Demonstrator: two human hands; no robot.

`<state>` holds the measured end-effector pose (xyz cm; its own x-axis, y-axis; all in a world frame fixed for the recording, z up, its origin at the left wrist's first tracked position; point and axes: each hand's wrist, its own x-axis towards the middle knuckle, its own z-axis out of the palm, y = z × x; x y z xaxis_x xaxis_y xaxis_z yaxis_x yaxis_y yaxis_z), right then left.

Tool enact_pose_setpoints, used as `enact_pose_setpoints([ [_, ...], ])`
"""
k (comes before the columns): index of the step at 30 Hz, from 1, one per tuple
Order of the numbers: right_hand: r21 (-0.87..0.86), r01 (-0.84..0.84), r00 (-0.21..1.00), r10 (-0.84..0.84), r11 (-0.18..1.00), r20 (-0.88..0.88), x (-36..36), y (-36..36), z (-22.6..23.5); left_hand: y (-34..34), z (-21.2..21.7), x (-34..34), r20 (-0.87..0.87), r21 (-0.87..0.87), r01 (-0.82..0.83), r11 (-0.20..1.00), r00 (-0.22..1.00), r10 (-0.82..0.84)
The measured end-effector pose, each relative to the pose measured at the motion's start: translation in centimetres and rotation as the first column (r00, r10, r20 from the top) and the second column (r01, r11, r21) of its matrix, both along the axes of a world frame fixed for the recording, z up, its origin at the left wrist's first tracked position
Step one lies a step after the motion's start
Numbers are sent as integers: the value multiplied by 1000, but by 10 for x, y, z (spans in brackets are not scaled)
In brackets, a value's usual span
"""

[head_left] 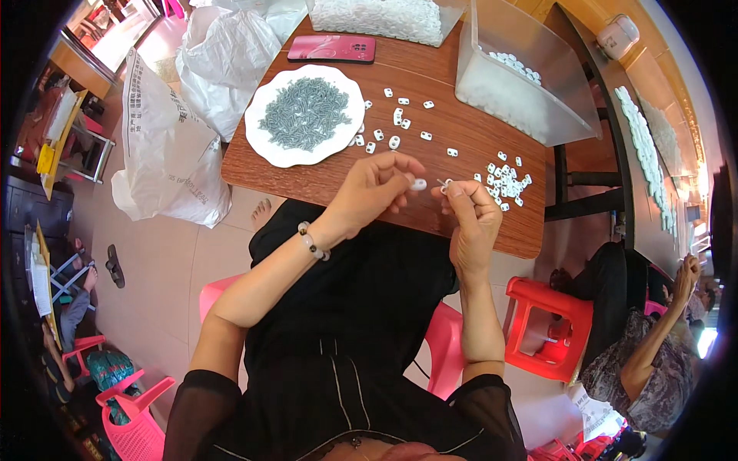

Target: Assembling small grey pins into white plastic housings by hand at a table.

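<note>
Above the near edge of the brown table (pixel 415 69), my left hand (pixel 377 188) pinches a small white plastic piece (pixel 417 184) between thumb and fingertips. Just across a small gap, my right hand (pixel 475 219) is closed on another small white piece (pixel 447 185), from which a thin grey pin seems to stick out. Beyond my left hand lies a white wavy-rimmed plate (pixel 257 138) heaped with small grey metal pins (pixel 305 114). Loose white two-hole pieces (pixel 426 135) are scattered between the hands and the plate, and a pile of white pieces (pixel 506 183) lies right of my right hand.
A pink phone (pixel 332 49) lies behind the plate. Clear plastic bins (pixel 523 104) with white pieces stand at the back. White sacks (pixel 165 150) are on the floor at left. A red stool (pixel 547 326) and another person (pixel 646 361) are at right.
</note>
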<state>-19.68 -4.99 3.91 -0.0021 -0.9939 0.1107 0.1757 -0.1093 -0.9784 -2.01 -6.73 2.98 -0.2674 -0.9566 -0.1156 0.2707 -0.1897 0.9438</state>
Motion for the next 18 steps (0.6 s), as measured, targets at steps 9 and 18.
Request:
enact_pose_setpoints([
  [9, 16, -86, 994, 84, 996, 62, 12, 6, -6, 20, -7, 4, -311, 226, 123, 966, 949, -48],
  [18, -16, -140, 989, 141, 990, 39, 17, 7, -9, 29, -16, 5, -350, 206, 52, 977, 937, 23],
])
